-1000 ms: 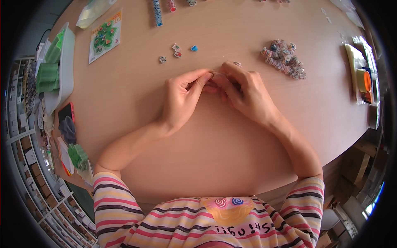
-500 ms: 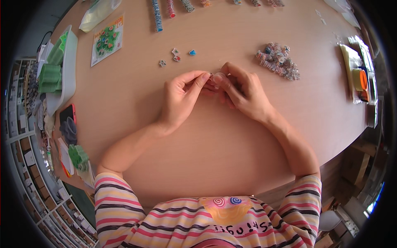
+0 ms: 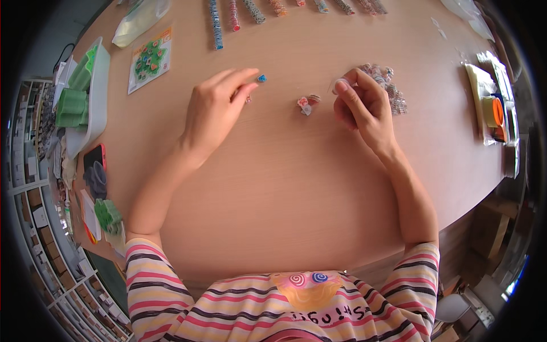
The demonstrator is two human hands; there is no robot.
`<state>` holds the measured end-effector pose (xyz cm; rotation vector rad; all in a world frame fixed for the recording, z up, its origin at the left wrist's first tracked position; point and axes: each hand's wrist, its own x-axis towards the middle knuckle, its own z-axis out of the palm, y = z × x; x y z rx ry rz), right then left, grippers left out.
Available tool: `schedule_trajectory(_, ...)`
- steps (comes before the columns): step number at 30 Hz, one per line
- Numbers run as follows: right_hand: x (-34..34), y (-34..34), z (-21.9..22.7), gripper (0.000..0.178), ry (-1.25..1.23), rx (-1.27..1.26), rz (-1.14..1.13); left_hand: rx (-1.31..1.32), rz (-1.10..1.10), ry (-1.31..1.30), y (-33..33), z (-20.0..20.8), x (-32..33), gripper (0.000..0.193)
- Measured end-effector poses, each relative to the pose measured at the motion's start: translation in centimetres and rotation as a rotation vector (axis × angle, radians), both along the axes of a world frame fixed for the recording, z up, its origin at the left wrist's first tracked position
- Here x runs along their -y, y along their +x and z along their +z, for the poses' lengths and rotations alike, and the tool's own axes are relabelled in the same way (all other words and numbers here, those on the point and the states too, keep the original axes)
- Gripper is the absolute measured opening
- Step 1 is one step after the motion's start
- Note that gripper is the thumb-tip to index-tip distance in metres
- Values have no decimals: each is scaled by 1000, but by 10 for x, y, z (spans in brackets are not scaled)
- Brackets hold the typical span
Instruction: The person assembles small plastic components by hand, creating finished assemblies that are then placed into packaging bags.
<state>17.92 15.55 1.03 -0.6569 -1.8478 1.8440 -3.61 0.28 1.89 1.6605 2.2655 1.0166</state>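
Observation:
My left hand (image 3: 215, 105) hovers left of centre, thumb and index finger apart, with nothing visible between them. Just beyond its fingertips lies a small blue charm-like piece (image 3: 262, 78). A tiny reddish piece (image 3: 248, 100) shows beside the thumb, partly hidden by the hand. My right hand (image 3: 364, 105) is closed in a pinch on a small clear, thin plastic piece (image 3: 340, 85), whose exact kind I cannot make out. Between my hands sits a little cluster of red, white and brownish pieces (image 3: 305, 105). Behind the right hand is a heap of wrapped stacks of small pieces (image 3: 396, 94).
Long rolls of small pieces, among them a blue roll (image 3: 216, 25), line the far edge. A printed card (image 3: 150, 60) lies at far left, near a white tray (image 3: 98, 97) with green moulds. An orange tape roll (image 3: 496, 111) and packets stand at the right edge.
My hands have parted: the left moved left toward the small pieces, the right moved right with the clear piece. A small cluster now lies on the table where they met.

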Motion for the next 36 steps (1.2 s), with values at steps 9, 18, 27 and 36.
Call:
schedule_trajectory(9, 11, 1, -5, 23, 104, 112, 40, 174, -333, 131, 37, -25, -27, 22)
schedule_trajectory(18, 21, -4, -6, 19, 270, 160, 82, 956, -222, -251, 33, -11, -22, 14)
schedule_trajectory(27, 32, -7, 0, 20, 199, 232, 78, 1218, -162, -54, 47, -20, -6, 23)
schedule_trajectory(36, 37, -13, -3, 18, 205, 240, 60, 1152, -86, 78, 59, -24, -1, 20)
